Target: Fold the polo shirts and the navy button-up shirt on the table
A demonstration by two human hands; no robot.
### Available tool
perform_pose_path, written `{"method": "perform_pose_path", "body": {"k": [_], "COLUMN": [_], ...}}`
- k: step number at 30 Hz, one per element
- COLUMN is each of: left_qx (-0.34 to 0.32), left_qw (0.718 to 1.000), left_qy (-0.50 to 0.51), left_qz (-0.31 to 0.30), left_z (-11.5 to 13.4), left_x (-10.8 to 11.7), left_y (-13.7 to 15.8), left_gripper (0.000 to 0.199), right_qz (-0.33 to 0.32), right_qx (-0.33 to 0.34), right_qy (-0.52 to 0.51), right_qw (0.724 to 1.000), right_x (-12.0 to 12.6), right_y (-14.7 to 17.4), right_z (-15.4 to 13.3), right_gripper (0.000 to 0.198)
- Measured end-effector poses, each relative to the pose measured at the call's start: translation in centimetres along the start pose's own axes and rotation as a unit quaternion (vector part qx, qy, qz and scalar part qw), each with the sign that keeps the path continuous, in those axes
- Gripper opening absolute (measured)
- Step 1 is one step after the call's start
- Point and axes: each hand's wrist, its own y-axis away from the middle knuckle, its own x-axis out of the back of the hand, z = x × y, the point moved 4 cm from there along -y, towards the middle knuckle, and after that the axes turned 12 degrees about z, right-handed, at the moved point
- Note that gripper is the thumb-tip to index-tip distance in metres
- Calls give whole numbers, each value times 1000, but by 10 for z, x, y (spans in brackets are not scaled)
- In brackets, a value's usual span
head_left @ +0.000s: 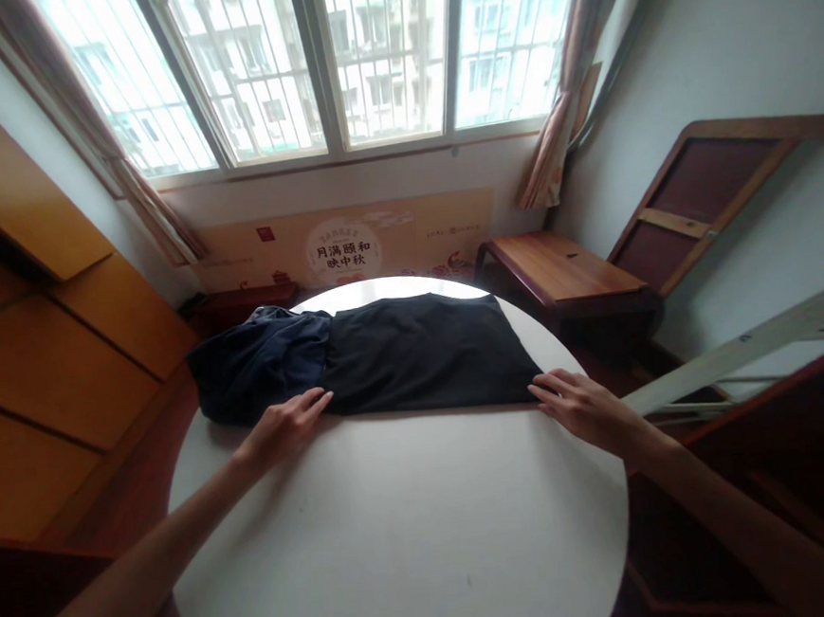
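Observation:
A dark garment lies across the far half of the white round table. Its black right part is spread flat, with a straight near edge. On the left, a navy part is bunched and wrinkled; whether it is a separate piece I cannot tell. My left hand pinches the near edge where black meets navy. At the near right corner, my right hand has its fingertips closed on the fabric. The garment's exact kind does not show.
A wooden side table stands beyond the table at the right, by a leaning wooden panel. Yellow-brown cabinets line the left. Barred windows and a printed poster are ahead. A pale rail slants at the right.

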Motion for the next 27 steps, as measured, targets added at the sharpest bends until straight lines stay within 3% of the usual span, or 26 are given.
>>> {"method": "perform_pose_path", "body": {"k": [4,8,14,18,20,23,25,27], "left_qx": [12,-30,-119,-133,-102,-12,80,195], "left_qw": [999,998,992,989,992,989,981,967], "left_qy": [-31,-30,5,24,62,147,174,163], "left_qz": [-36,-40,44,52,35,-18,-29,-11], "left_z": [0,7,31,62,74,77,63,38], "left_x": [-9,-3,22,48,62,72,69,58], "left_y": [-8,-2,39,67,73,63,46,24], "left_gripper": [46,44,36,34,28,21,33,38], "right_qz": [-27,-13,37,42,26,-44,-56,-21], "right_qx": [25,25,58,66,51,-7,-68,-140], "right_qy": [52,54,32,12,-16,-91,-130,-146], "right_qw": [998,998,997,997,998,995,988,979], "right_x": [-3,3,26,45,55,61,58,47], "right_y": [-10,2,41,67,71,59,40,15], "right_z": [-5,-5,-11,-26,-34,-36,-24,-1], "right_gripper": [24,28,34,41,42,27,21,21]}}
